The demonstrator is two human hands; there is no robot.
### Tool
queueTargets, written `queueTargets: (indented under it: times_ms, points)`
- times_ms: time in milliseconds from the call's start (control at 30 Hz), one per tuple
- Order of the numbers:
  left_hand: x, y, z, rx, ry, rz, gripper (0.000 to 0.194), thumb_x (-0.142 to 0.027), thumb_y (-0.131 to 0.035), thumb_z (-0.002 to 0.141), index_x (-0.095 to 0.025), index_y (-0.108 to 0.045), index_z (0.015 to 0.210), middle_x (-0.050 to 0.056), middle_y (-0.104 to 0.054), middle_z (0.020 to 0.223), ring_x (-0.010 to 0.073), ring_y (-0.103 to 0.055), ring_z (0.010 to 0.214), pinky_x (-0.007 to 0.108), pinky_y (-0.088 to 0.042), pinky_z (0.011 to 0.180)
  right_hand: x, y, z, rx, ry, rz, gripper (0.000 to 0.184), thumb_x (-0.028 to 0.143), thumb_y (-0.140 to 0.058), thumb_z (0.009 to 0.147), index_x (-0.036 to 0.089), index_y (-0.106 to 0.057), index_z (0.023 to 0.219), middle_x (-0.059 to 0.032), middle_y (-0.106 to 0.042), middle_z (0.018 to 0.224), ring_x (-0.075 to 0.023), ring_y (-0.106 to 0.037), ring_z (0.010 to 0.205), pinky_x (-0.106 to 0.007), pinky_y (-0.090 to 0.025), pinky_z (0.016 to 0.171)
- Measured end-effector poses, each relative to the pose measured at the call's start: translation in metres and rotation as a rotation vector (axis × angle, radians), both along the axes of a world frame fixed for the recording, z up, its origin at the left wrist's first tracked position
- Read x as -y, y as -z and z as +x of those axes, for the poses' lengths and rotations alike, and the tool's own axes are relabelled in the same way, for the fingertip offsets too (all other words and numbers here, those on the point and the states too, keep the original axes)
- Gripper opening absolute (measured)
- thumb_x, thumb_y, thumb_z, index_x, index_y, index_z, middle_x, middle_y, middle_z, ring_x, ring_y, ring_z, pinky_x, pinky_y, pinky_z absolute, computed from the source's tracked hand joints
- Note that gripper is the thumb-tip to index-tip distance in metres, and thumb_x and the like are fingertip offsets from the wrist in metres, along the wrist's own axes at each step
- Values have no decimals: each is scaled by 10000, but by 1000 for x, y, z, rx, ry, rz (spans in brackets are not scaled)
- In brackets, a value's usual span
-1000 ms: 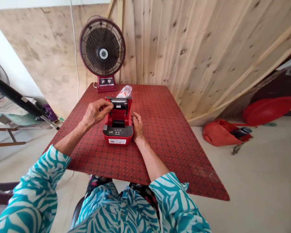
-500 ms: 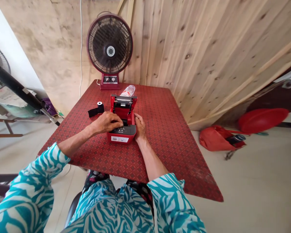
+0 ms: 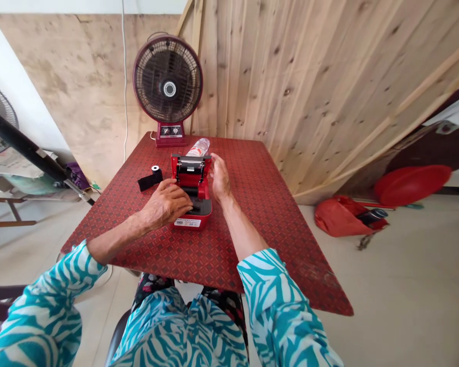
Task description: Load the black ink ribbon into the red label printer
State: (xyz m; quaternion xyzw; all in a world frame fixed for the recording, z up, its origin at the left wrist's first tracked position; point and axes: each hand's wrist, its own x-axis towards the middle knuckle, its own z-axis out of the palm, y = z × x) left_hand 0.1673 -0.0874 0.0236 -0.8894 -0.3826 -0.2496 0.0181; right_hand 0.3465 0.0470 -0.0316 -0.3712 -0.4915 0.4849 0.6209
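Observation:
A small red and black label printer point(image 3: 192, 223) stands on the table with its lid point(image 3: 192, 164) raised and tipped back. My left hand point(image 3: 167, 205) lies over the printer's left side, its fingers bent onto the black front panel. My right hand point(image 3: 221, 179) is at the right edge of the raised lid, fingers closed about that edge; the exact grip is partly hidden. Inside the open body a dark cylinder shows, partly covered by my left fingers. Left of the printer, a black roll point(image 3: 156, 173) with a white core stands on the table, a strip of it unrolled.
A clear plastic bottle point(image 3: 199, 147) lies behind the printer. A dark red fan point(image 3: 170, 133) stands at the back of the red patterned table point(image 3: 268, 239), before a wooden wall. On the floor to the right are an orange bag point(image 3: 336, 216) and a red basin point(image 3: 413, 182).
My left hand went from the lid's left edge down to the printer's front panel, uncovering the black roll. My right hand rose from the printer's right side to its lid.

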Motion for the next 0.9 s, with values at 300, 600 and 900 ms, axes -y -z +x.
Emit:
queueTargets:
  times_ms: [300,600,900]
  points:
    - [6,-3,2,74,-12,-29,230,-357,-570,972,-253,-764,908,60,-789,956,221,-676,908,446,-437,1003,56,5,20,181,23,158,395,584,-537,889,281,-772,794,-22,-678,1184,-226,-595,1202,-447,-405,1154]
    - [-13,10,-20,795,-441,-322,377,-491,-707,820,-179,-697,1031,94,-743,1022,228,-685,950,367,-543,857,70,19,8,-67,-18,-87,355,393,-712,721,276,-715,1056,-38,-707,1177,-238,-624,1163,-514,-455,1125]
    - [-35,46,-13,1269,-382,-770,652,-280,-773,633,-189,-608,1257,121,-684,1265,250,-690,1049,359,-572,822,70,20,8,-128,-88,-149,450,358,-708,711,290,-654,1153,-26,-746,1200,-243,-656,1185,-490,-490,1096]
